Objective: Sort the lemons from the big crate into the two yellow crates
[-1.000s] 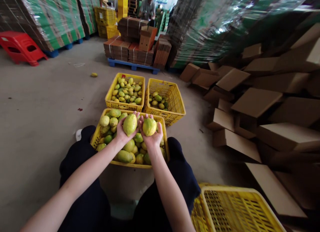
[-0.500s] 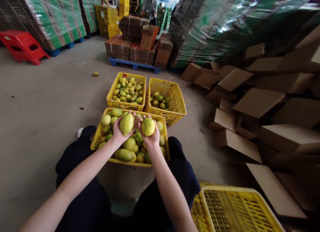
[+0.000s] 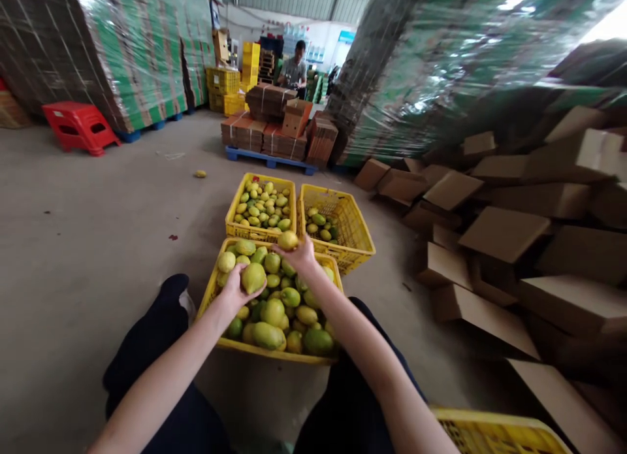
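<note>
My left hand [image 3: 236, 285] is closed around a large yellow-green lemon [image 3: 253, 278], low over the left side of the near yellow crate [image 3: 274, 355]. In my right hand [image 3: 304, 257] is a smaller yellow lemon [image 3: 287, 240], held above that crate's far rim, close to the two crates behind. Many green and yellow lemons [image 3: 268, 336] of mixed sizes fill the near crate between my knees. The back left crate [image 3: 252, 232] holds many smaller lemons [image 3: 263, 204]. Only a few lemons [image 3: 320, 224] lie at the bottom of the back right crate [image 3: 360, 243].
Another yellow crate [image 3: 499, 418] stands at my lower right. Cardboard boxes [image 3: 504, 235] are heaped along the right. Ahead, flattened cartons [image 3: 284, 142] rest on a blue pallet [image 3: 272, 161], with a person [image 3: 294, 72] behind. A red stool [image 3: 81, 127] and wrapped stacks [image 3: 142, 55] stand left.
My hands have parted. The right one has moved forward with its lemon toward the back crates and turned, while the left stays over the near crate. The head view has tilted up.
</note>
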A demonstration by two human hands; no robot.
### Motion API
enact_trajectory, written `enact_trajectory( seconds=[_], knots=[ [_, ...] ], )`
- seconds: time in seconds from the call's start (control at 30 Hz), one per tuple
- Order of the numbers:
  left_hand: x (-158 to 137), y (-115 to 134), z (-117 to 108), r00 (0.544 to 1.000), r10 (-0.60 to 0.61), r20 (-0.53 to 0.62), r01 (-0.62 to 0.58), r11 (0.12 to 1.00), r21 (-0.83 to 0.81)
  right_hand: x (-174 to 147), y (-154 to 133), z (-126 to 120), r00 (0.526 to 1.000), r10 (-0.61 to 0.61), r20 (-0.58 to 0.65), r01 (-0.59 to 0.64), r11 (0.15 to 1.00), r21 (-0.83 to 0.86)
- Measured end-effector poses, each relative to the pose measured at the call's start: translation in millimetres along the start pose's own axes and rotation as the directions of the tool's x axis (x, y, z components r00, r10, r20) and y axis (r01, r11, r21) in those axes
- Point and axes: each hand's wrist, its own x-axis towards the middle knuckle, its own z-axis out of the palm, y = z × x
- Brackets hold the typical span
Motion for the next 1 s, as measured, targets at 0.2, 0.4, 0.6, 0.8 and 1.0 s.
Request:
enact_trajectory(
  seconds=[0.2,0.4,0.6,0.8,1.0],
  knots=[
    [-7,8,-10,1.0,0.004,0.031,-0.003,1.0,-0.017,23,-47,6,0.989,-0.019,-0.15,0.016,1.0,-0.017],
    [-20,8,-19,0.943,-0.117,0.31,0.126,0.992,-0.01,-13,-5,-90,0.979,0.138,-0.152,-0.144,0.989,-0.033],
    [7,-17,-33,0.961,-0.131,0.246,0.133,0.991,0.008,-30,-18,-116,0.997,0.035,-0.075,-0.029,0.997,0.077],
    [39,-66,-65,0.976,-0.17,-0.134,0.169,0.985,-0.017,-61,-28,-118,0.999,-0.019,-0.032,0.022,0.995,0.1],
    [25,-45,80,0.995,-0.059,0.082,0.03,0.948,0.316,-78,-42,-138,0.99,-0.098,-0.104,0.113,0.982,0.153]
  ],
)
